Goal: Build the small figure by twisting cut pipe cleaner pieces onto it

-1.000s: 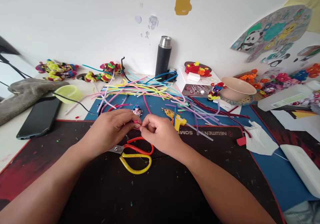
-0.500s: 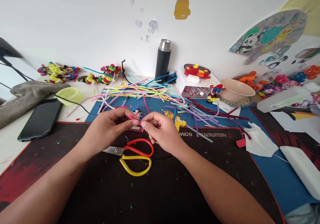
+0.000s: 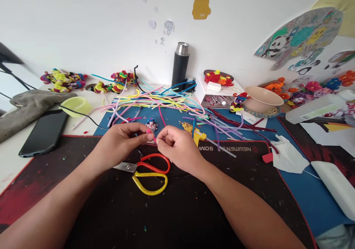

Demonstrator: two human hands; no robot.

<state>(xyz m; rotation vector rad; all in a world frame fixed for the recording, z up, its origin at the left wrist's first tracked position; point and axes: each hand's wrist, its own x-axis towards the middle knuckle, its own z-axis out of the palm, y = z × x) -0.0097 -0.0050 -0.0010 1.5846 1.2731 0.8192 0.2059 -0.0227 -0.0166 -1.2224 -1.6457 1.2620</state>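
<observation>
Pink craft stem (image 3: 149, 131) is held in both hands (image 3: 119, 141) (image 3: 179, 146), each pinched closed.

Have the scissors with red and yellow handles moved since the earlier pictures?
No. Judged against the green speck on the dark mat, the scissors show no visible shift in any direction.

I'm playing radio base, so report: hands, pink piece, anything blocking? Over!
Left hand, right hand: pinching small pink piece. Scissors close by on mat, not blocking.
</observation>
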